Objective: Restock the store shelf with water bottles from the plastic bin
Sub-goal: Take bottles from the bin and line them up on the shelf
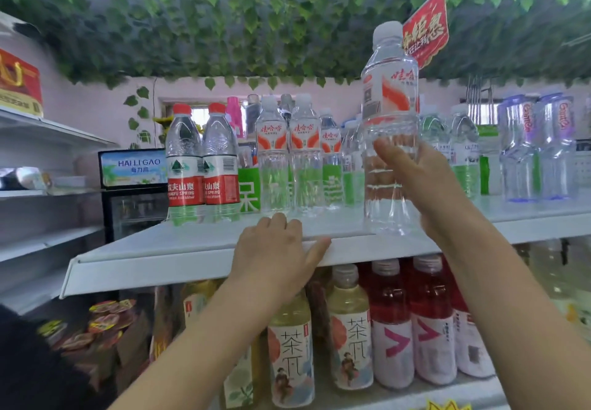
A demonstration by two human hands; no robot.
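Observation:
My right hand (425,186) grips a clear water bottle (389,115) with a white cap and red-and-white label, upright near the front of the white top shelf (192,250). Whether its base touches the shelf I cannot tell. My left hand (275,256) rests on the shelf's front edge, fingers over the top and thumb along the lip. Three matching bottles (289,154) stand further back at the shelf's middle. Two red-capped, red-labelled water bottles (201,160) stand to their left. The plastic bin is out of view.
Green-labelled bottles (460,150) and large clear bottles (537,147) fill the shelf's right side. On the lower shelf stand tea bottles (348,329) and pink drink bottles (412,323). A small fridge (134,192) stands left. Fake leaves (224,19) and a red sign (425,29) hang overhead.

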